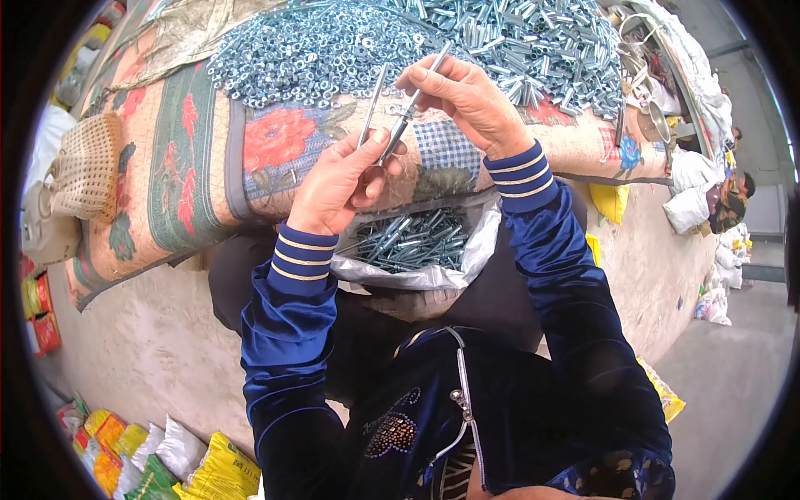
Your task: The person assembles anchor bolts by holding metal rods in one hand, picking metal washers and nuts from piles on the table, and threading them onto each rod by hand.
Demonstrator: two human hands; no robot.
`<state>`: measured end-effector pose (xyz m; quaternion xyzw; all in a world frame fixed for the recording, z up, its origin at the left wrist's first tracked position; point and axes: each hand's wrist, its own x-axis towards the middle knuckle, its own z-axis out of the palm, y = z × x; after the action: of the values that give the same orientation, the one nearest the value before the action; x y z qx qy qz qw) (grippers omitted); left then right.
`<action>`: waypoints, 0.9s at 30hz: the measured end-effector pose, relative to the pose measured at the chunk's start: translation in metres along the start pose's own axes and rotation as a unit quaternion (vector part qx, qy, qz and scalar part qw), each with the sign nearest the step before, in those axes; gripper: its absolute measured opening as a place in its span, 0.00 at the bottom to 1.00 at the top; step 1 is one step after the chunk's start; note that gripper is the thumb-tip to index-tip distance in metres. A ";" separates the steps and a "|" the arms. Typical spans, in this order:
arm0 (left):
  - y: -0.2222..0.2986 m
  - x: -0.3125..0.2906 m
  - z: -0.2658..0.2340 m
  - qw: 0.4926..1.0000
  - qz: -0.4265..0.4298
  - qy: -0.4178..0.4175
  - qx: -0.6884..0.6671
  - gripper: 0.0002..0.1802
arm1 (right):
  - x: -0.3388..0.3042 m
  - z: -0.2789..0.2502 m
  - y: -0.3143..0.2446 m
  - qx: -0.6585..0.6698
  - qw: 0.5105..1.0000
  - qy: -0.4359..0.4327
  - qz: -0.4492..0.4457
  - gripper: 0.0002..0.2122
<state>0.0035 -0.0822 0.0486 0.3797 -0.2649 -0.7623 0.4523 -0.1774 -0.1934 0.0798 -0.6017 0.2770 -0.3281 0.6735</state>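
My left hand (343, 179) is closed round metal pieces. A thin silver rod (373, 102) sticks up between its thumb and fingers, and beside it stands a sleeved anchor bolt (397, 137). The fingers of my right hand (471, 102) pinch the upper part of a threaded rod (439, 58), which slants down toward the sleeve in my left hand. A nut or washer seems to sit where the two meet, too small to be sure. Below both hands, a white-lined bag (483, 242) between my knees holds many bolts with sleeves (408, 240).
On the patterned cloth-covered table (196, 158) lie a heap of nuts (292, 62) and a heap of metal sleeves (546, 54). A woven basket (90, 162) and a plastic jug (48, 229) are at the left. Filled sacks (221, 471) lie lower left; another person (737, 200) is far right.
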 end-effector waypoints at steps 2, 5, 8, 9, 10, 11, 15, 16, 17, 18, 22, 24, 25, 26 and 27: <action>-0.001 0.000 0.005 0.999 0.028 0.014 0.029 0.15 | 0.000 0.001 0.000 -0.010 1.000 0.007 -0.027 0.11; -0.005 -0.001 0.012 0.995 0.034 0.019 0.092 0.14 | -0.002 0.000 0.000 -0.004 0.999 0.006 -0.051 0.11; -0.004 -0.001 0.007 0.999 0.031 0.011 0.033 0.12 | -0.004 0.000 -0.005 0.002 0.998 -0.011 -0.060 0.10; -0.006 0.000 0.009 0.999 0.030 0.010 0.033 0.12 | -0.005 -0.001 -0.009 -0.059 0.998 0.010 -0.016 0.10; -0.010 0.002 0.011 0.997 0.047 0.054 0.023 0.11 | -0.004 0.000 -0.015 -0.120 0.992 0.031 0.027 0.10; -0.011 0.003 0.012 0.993 0.063 0.097 0.013 0.10 | -0.004 0.003 -0.020 -0.119 0.992 0.031 0.027 0.10; -0.007 0.002 0.015 0.984 0.104 0.140 0.040 0.08 | 0.000 0.009 -0.012 -0.271 0.955 0.115 -0.024 0.09; -0.009 0.002 0.014 0.982 0.127 0.136 0.042 0.08 | 0.001 0.013 -0.010 -0.122 0.972 0.104 -0.173 0.10; -0.011 0.002 0.014 0.979 0.151 0.131 0.044 0.08 | -0.001 0.013 -0.012 -0.067 0.985 0.086 -0.132 0.12; -0.013 0.003 0.014 0.979 0.150 0.132 0.043 0.08 | -0.002 0.009 -0.018 -0.067 0.985 0.085 -0.131 0.12; -0.014 0.004 0.013 0.958 0.213 0.178 0.076 0.09 | 0.001 0.006 -0.016 -0.345 0.924 0.083 0.144 0.14; -0.014 0.005 0.017 0.955 0.219 0.173 0.102 0.09 | 0.005 0.011 0.005 -0.119 0.962 0.157 -0.191 0.16; -0.013 0.001 0.015 0.953 0.225 0.173 0.102 0.09 | 0.000 0.014 -0.003 -0.051 0.987 0.096 -0.122 0.16; -0.012 -0.001 0.016 0.952 0.232 0.171 0.104 0.09 | -0.002 0.010 -0.012 -0.050 0.987 0.095 -0.122 0.16; -0.012 -0.001 0.015 0.952 0.233 0.172 0.104 0.09 | -0.004 0.005 -0.020 -0.197 0.976 0.089 0.008 0.14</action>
<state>-0.0144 -0.0755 0.0489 0.4773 -0.3419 -0.5273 0.6142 -0.1788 -0.1883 0.0998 -0.6888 0.3997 -0.3139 0.5169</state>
